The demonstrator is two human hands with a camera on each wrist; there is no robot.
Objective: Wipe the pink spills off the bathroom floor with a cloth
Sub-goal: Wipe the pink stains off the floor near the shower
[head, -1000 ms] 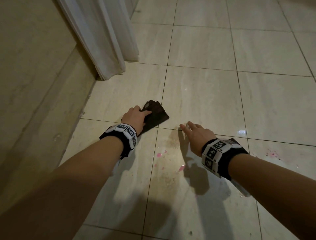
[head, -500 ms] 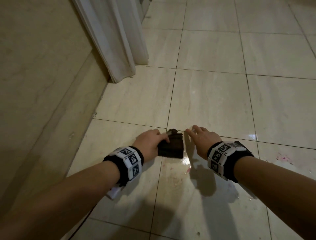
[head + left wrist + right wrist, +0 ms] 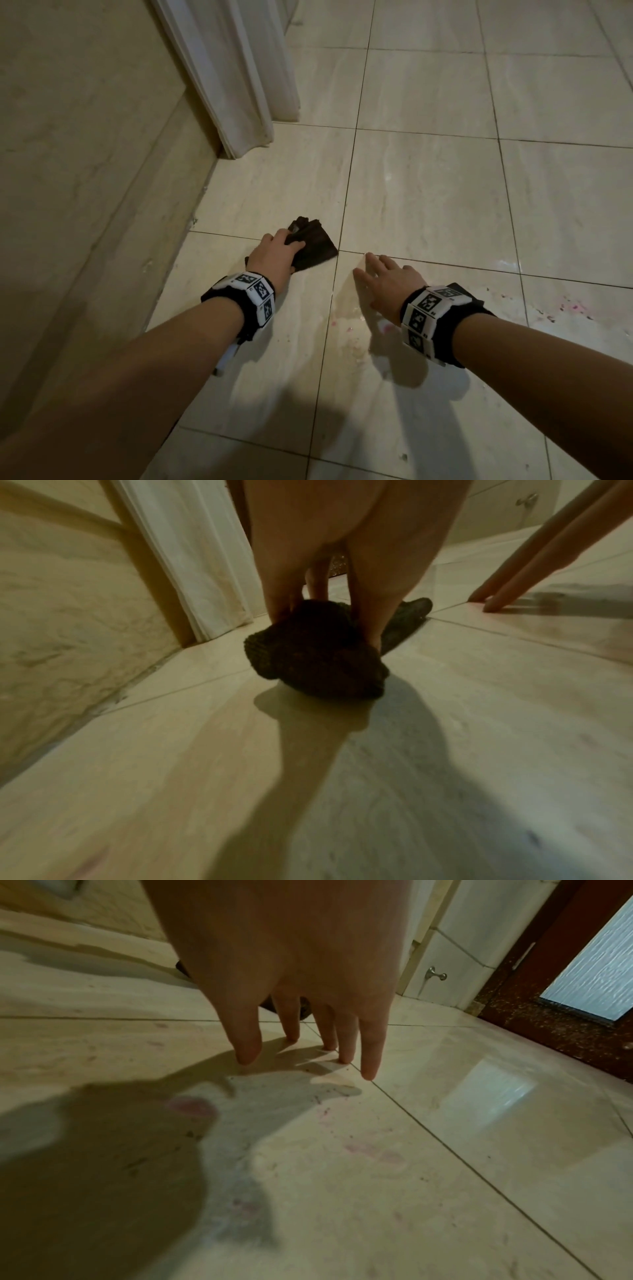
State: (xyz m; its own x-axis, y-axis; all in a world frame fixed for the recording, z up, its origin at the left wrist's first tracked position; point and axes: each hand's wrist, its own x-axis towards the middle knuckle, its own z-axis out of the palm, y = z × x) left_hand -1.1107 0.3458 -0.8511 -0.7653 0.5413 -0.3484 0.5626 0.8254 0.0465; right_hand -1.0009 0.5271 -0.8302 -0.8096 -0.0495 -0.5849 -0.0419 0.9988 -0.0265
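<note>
- Gripping the dark cloth (image 3: 310, 248) with my left hand (image 3: 274, 255), fingers curled over its near edge, I hold it pressed on the floor (image 3: 428, 192) at the far end of a stroke, just beside a tile joint.
- My right hand (image 3: 387, 282) holds nothing: its fingers (image 3: 371, 1053) are straight and spread, tips touching the tile, bracing me.
- Pink spills (image 3: 385, 328) lie nearer me than the cloth, partly under my right wrist (the right wrist view shows a pink blot (image 3: 192, 1106) and fainter smears (image 3: 377, 1153) below the hand).
- A second speckled pink patch (image 3: 568, 308) sits well apart to the right, not yet wiped.
- To wipe well, I judge the cloth should be drawn back over the blots flat, with firm downward pressure, not bunched (the left wrist view shows it lumped under my fingers).
- Overlapping passes toward one spot should gather the liquid, not spread it.
- Risk, as I judge it: my bracing hand stands on the wet tile and may smear or slip; shifting it to dry tile would help.
</note>
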